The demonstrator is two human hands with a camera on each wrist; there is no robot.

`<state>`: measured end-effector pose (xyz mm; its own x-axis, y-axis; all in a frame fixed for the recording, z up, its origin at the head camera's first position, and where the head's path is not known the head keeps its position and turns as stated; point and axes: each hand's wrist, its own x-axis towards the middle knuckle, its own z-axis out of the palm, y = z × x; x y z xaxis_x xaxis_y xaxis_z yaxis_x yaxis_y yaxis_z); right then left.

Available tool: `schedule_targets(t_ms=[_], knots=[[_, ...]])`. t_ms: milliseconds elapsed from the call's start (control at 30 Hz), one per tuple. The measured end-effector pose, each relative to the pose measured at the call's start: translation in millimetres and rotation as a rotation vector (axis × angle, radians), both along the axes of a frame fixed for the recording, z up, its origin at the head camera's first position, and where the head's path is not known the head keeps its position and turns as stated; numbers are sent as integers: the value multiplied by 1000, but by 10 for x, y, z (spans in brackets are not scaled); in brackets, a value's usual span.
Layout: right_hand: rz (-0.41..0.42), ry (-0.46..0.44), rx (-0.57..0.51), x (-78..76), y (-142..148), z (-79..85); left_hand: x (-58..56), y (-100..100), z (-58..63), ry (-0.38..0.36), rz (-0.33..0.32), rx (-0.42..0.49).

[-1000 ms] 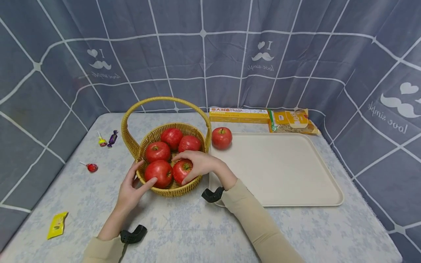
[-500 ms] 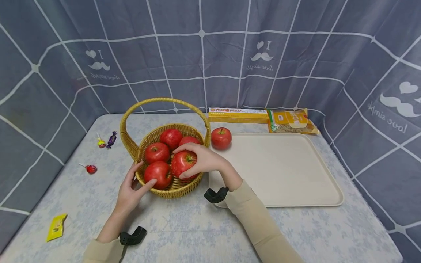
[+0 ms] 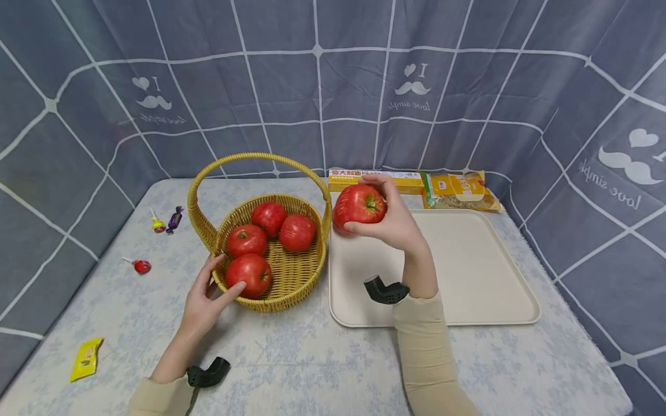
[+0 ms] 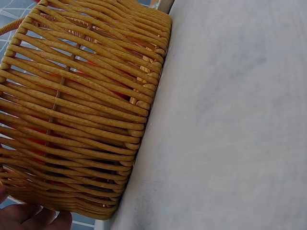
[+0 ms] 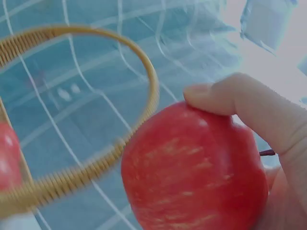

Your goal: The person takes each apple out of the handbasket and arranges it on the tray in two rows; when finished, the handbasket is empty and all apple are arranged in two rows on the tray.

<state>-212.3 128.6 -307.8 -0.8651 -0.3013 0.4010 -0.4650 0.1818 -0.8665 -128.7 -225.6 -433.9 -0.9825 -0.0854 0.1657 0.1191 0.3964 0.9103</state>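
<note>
My right hand [image 3: 398,222] holds a red apple [image 3: 359,205] above the left part of the beige tray [image 3: 468,271]. In the right wrist view the thumb presses on top of this apple [image 5: 192,172]. My left hand [image 3: 205,300] grips the near-left rim of a wicker basket [image 3: 291,277], its thumb reaching over the rim by the nearest apple [image 3: 248,275]. Several red apples sit inside the basket, on its left and far side. In the left wrist view, fingertips [image 4: 41,218] lie against the woven wall [image 4: 86,105]. The held apple hides the tray's far-left corner.
Behind the tray lie a pasta box [image 3: 338,180] and a yellow bag of dry food [image 3: 460,190]. Left of the basket are two lollipops [image 3: 141,266] and a purple candy [image 3: 174,221]. A yellow packet [image 3: 86,359] lies nearer. The basket's tall handle [image 3: 260,156] arches upward.
My right hand has lifted an apple from the basket's near-right side and carried it right, over the tray. It now covers the apple seen there before. My left hand has stayed on the basket.
</note>
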Motion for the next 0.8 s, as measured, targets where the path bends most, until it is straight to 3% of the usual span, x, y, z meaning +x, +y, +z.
schedule_targets(t_ms=[167,367,500,800], knots=[[-237,-35,-28,-141,306,-92,1,5,7,-5,-1,8],[-465,-129,-52,-346,573,-298,3,8,19,0,1,7],[-555,-177,-43,-478,674,-480,2,5,19,-4,3,5],[-655,-354,11,-716,681,-879,-1,3,8,-24,6,6]])
